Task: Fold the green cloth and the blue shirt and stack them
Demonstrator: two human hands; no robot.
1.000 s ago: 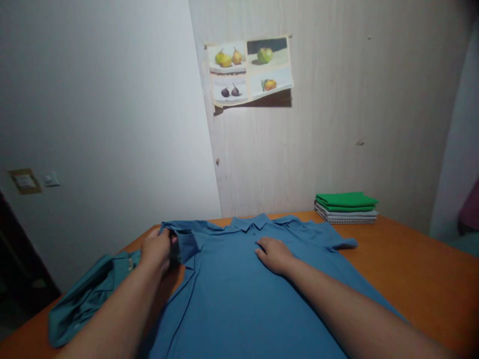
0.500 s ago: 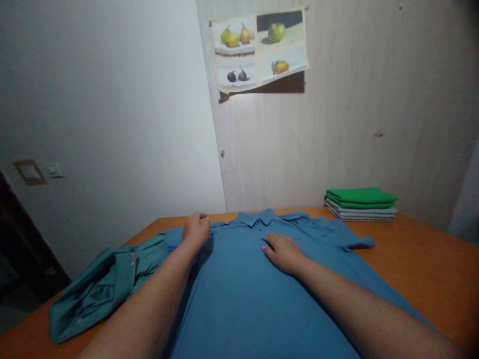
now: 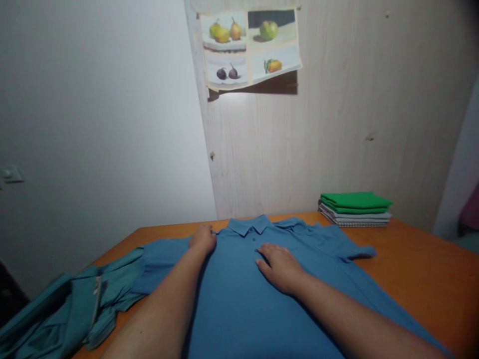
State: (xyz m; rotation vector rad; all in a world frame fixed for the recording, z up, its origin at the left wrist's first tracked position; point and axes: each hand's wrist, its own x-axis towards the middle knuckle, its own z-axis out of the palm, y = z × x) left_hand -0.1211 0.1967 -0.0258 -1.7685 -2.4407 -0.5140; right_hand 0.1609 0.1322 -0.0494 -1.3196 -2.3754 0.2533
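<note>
A blue polo shirt (image 3: 239, 299) lies spread on the orange-brown table, its collar toward the wall and its hem running out of view at the bottom. My left hand (image 3: 203, 239) is at the shirt's left shoulder, fingers curled in a pinch on the cloth there. Flat on the chest, just right of the buttons, rests my right hand (image 3: 281, 265), thumb apart from the fingers. To the left, the shirt's sleeve (image 3: 160, 257) meets a crumpled teal garment with a zipper (image 3: 78, 304).
At the back right of the table (image 3: 422, 264) sits a stack of folded cloths, a green cloth (image 3: 355, 200) on top of grey and checked ones. A fruit picture sheet (image 3: 249, 47) hangs on the wall behind. A wall switch (image 3: 11, 173) shows at far left.
My left hand has come down onto the shirt's shoulder, and the left sleeve shows more spread out. My right hand stays on the chest. The view has shifted somewhat.
</note>
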